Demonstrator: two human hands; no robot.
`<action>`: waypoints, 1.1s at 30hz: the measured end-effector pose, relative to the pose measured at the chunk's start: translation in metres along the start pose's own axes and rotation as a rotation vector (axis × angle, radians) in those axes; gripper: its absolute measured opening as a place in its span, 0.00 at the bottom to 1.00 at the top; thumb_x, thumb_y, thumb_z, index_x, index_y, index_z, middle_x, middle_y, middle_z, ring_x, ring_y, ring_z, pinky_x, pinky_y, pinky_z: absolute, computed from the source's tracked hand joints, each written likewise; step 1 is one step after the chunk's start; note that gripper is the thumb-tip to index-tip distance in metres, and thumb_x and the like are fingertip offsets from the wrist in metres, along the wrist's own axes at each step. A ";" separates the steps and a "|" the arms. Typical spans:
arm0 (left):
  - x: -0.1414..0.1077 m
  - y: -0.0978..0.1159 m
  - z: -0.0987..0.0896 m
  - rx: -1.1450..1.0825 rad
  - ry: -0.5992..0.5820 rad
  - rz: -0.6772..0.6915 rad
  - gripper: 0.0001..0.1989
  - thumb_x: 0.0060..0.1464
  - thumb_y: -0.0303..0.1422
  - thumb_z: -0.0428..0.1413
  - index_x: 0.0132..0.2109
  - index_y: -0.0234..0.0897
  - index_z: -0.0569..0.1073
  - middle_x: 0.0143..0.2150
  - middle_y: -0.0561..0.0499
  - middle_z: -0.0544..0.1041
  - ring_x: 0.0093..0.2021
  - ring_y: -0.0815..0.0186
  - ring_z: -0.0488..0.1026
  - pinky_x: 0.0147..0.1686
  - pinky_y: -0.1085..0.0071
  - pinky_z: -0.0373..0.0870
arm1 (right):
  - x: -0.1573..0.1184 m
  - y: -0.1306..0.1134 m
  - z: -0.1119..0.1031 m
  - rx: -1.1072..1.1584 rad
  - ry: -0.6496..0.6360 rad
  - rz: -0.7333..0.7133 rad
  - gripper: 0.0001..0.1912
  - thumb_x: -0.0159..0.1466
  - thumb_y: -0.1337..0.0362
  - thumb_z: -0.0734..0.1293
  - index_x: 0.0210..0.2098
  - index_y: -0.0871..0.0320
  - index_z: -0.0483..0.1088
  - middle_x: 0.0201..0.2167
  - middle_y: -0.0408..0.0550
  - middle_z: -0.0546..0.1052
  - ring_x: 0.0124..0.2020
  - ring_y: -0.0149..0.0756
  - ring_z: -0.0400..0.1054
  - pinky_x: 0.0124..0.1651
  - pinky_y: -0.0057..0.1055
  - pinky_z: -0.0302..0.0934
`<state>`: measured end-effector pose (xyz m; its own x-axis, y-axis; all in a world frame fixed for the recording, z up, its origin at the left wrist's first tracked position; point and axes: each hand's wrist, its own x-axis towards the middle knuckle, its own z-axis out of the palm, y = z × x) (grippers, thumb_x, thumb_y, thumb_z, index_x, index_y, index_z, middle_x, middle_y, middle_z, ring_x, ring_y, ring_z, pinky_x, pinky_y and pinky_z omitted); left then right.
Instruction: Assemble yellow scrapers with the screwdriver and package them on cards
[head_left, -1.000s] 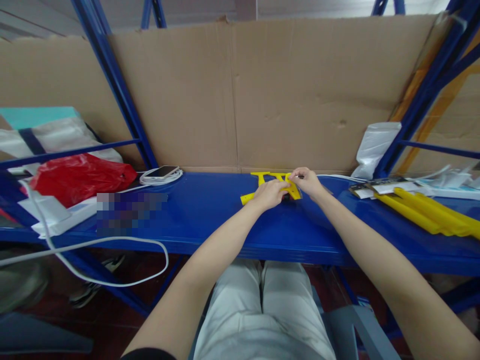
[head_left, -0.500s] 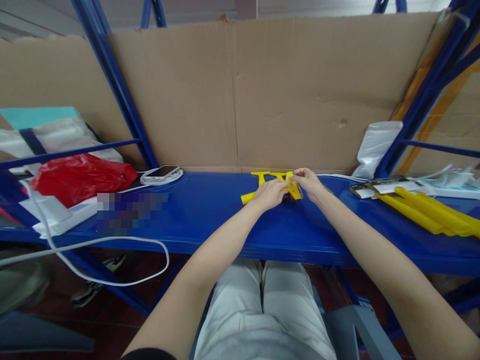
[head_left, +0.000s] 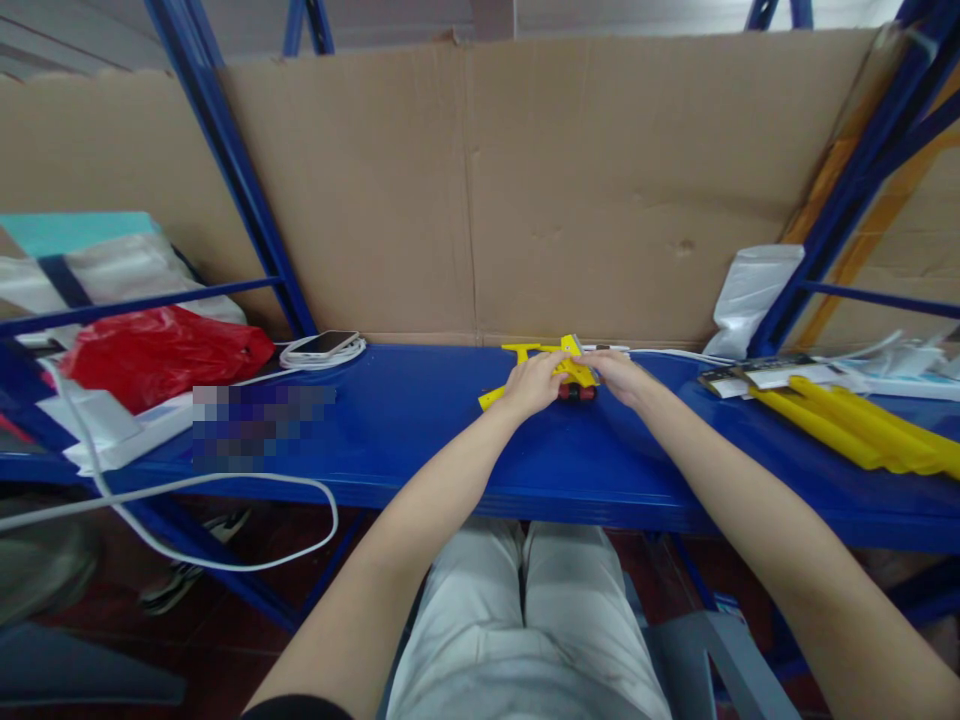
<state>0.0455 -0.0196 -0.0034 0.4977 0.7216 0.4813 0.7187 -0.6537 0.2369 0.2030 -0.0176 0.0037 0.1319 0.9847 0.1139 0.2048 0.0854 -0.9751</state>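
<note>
L hand (head_left: 532,382) was clamped on a yellow tool (head_left: 581,372), approx. mid-desk (head_left: 420,420), near the cardboard panel (head_left: 360,200) at the back. R hand (head_left: 616,374) was at the tool's R end, fingers bent & partly hidden; cldn't tell if they gripped or just touched. A dark red & black item (head_left: 577,393) showed just under the tool, on the person's side. A yellow T-shaped pc (head_left: 520,350) lay behind L hand; a yellow end (head_left: 491,399) stuck out to its L, unclear if same pc. A thin b/w item (head_left: 606,348) was behind R hand. Far R: yellow tubes (head_left: 840,420), w/ a white pouch (head_left: 754,290) upright nr the post. Far L: red bag (head_left: 169,355), plus a phone (head_left: 330,344) on a coiled white cable (head_left: 322,363).
</note>
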 end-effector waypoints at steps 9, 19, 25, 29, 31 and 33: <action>-0.001 -0.003 0.001 0.083 -0.094 -0.025 0.28 0.61 0.34 0.47 0.67 0.44 0.54 0.58 0.46 0.71 0.57 0.58 0.69 0.53 0.60 0.66 | -0.002 0.001 0.002 0.064 -0.003 0.009 0.09 0.54 0.69 0.70 0.20 0.60 0.69 0.19 0.44 0.74 0.22 0.27 0.65 0.29 0.24 0.57; 0.000 -0.005 0.000 0.121 -0.103 -0.041 0.30 0.60 0.33 0.47 0.68 0.45 0.52 0.57 0.46 0.72 0.55 0.57 0.70 0.52 0.60 0.67 | -0.007 -0.006 0.008 0.135 0.007 0.061 0.07 0.53 0.71 0.70 0.20 0.61 0.69 0.21 0.44 0.74 0.22 0.26 0.64 0.28 0.23 0.57; -0.001 -0.002 -0.002 0.132 -0.141 -0.093 0.29 0.60 0.35 0.47 0.67 0.46 0.55 0.56 0.45 0.73 0.55 0.55 0.71 0.51 0.60 0.67 | 0.003 -0.002 -0.016 0.086 0.092 0.041 0.02 0.55 0.69 0.65 0.27 0.60 0.71 0.35 0.48 0.77 0.36 0.31 0.69 0.37 0.27 0.61; -0.003 -0.001 -0.005 0.133 -0.162 -0.108 0.28 0.60 0.35 0.47 0.67 0.45 0.57 0.56 0.45 0.73 0.55 0.54 0.71 0.52 0.59 0.67 | 0.016 0.011 -0.048 -0.534 0.285 -0.038 0.08 0.57 0.68 0.63 0.33 0.61 0.74 0.41 0.55 0.76 0.47 0.41 0.68 0.49 0.38 0.61; -0.003 0.000 -0.006 0.130 -0.164 -0.101 0.28 0.60 0.35 0.47 0.66 0.45 0.57 0.56 0.45 0.73 0.54 0.54 0.71 0.52 0.59 0.67 | 0.021 0.018 -0.063 -0.916 0.320 -0.048 0.13 0.56 0.71 0.63 0.39 0.59 0.75 0.47 0.57 0.74 0.53 0.47 0.63 0.54 0.44 0.57; -0.003 -0.001 -0.006 0.128 -0.162 -0.097 0.28 0.60 0.35 0.47 0.66 0.45 0.57 0.56 0.45 0.73 0.54 0.53 0.71 0.52 0.58 0.67 | 0.022 0.024 -0.074 -1.130 0.268 0.047 0.19 0.56 0.71 0.62 0.45 0.56 0.74 0.52 0.57 0.72 0.57 0.51 0.61 0.55 0.48 0.57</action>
<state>0.0404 -0.0228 0.0003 0.4877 0.8134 0.3170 0.8175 -0.5529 0.1610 0.2829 -0.0051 -0.0028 0.3357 0.9079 0.2510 0.9251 -0.2677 -0.2693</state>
